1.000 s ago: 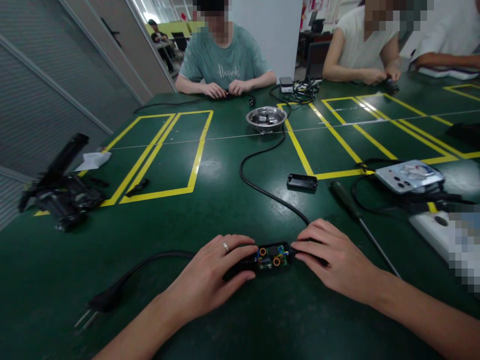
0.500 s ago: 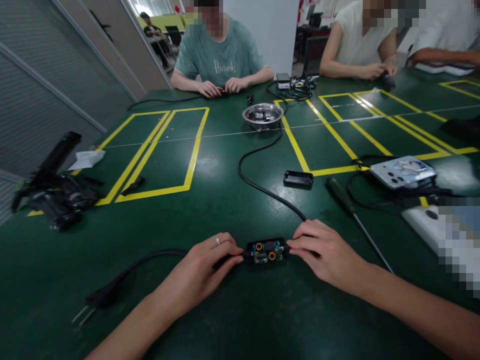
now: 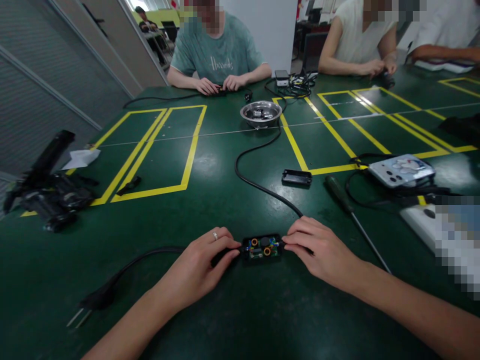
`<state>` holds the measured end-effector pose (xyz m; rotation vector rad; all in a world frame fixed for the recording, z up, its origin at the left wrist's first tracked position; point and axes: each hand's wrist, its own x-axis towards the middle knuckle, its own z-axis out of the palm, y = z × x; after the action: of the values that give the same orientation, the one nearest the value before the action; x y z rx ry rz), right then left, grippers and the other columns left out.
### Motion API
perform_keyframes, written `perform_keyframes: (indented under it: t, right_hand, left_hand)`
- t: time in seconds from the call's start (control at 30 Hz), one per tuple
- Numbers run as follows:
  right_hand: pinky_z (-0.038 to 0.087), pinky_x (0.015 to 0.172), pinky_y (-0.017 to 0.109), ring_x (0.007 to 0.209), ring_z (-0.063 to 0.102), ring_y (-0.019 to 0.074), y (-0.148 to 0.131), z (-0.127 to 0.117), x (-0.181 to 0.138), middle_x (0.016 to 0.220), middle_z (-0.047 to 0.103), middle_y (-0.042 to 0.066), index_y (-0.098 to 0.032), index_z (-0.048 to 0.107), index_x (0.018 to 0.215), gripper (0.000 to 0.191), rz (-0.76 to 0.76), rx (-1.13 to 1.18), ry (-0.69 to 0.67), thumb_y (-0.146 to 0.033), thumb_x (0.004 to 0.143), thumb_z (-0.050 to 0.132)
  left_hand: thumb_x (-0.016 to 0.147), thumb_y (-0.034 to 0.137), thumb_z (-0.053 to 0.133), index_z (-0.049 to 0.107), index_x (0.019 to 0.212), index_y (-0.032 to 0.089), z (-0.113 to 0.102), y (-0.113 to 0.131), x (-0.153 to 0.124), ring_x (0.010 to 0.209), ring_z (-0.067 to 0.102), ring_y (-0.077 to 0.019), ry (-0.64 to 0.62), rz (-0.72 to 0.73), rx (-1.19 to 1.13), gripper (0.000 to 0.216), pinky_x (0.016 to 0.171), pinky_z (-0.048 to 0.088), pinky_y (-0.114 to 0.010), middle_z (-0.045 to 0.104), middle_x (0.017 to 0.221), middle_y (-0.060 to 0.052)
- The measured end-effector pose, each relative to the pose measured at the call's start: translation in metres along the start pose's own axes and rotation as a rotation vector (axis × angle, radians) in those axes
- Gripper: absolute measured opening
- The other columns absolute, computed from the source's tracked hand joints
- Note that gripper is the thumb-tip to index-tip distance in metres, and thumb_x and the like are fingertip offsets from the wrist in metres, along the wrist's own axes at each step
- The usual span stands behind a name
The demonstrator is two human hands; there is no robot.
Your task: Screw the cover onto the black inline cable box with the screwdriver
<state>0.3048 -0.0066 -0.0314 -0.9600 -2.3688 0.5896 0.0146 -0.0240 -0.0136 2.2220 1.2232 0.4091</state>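
A small black case (image 3: 262, 259) lies on the green table with its top off, showing a circuit board (image 3: 258, 250) with copper ring coils. My left hand (image 3: 212, 255) pinches the power cord at the case's left end; that cord (image 3: 150, 252) runs left to a two-pin plug (image 3: 98, 299). At the right end, my right hand (image 3: 318, 245) pinches the other cord, mostly hidden by the fingers. This black cable (image 3: 258, 187) curves away toward the far side. Beyond my right hand rests an open black case cover (image 3: 296, 177).
A screwdriver (image 3: 347, 202) lies right of my right hand, near a phone (image 3: 401, 171) and cables. A metal bowl (image 3: 261, 114) holds small parts. Black equipment (image 3: 52, 192) sits at left. Across the table, a person in a green shirt (image 3: 219, 50) handles a cord.
Both hands still grip the cord ends at the case. The whole view has shifted slightly, with hands and case a little further left in the picture.
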Motion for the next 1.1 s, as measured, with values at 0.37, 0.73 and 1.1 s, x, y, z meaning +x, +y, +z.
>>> perform_keyframes:
  t: [0.37,0.73,1.1]
  right_hand:
    - [0.049,0.096,0.043,0.107,0.059,0.0233,0.053,-0.058,0.011,0.11,0.066,0.01,-0.018,0.07,0.108,0.021,0.098,-0.221,0.25,-0.025,0.092,0.057]
    - [0.04,0.106,0.055,0.129,0.047,0.0326,0.064,-0.036,0.028,0.139,0.053,0.018,-0.01,0.057,0.131,0.04,-0.005,-0.534,-0.009,-0.024,0.094,0.048]
    - [0.046,0.096,0.051,0.109,0.057,0.0313,0.071,-0.04,0.019,0.117,0.065,0.015,-0.012,0.057,0.128,0.041,0.138,-0.566,0.114,-0.028,0.091,0.055]
  left_hand:
    - [0.099,0.025,0.047,0.06,0.118,0.023,0.002,-0.005,-0.004,0.097,0.058,-0.0171,-0.004,0.047,0.109,0.023,0.086,0.051,-0.03,0.058,0.108,-0.006]
    - [0.099,0.027,0.045,0.059,0.119,0.024,-0.002,-0.007,-0.005,0.096,0.057,-0.0182,-0.049,0.042,0.165,0.024,0.085,0.05,-0.032,0.058,0.108,-0.006]
    - [0.099,0.027,0.045,0.06,0.117,0.023,-0.004,-0.004,-0.005,0.096,0.059,-0.0174,-0.049,0.044,0.159,0.024,0.084,0.052,-0.031,0.058,0.108,-0.006]
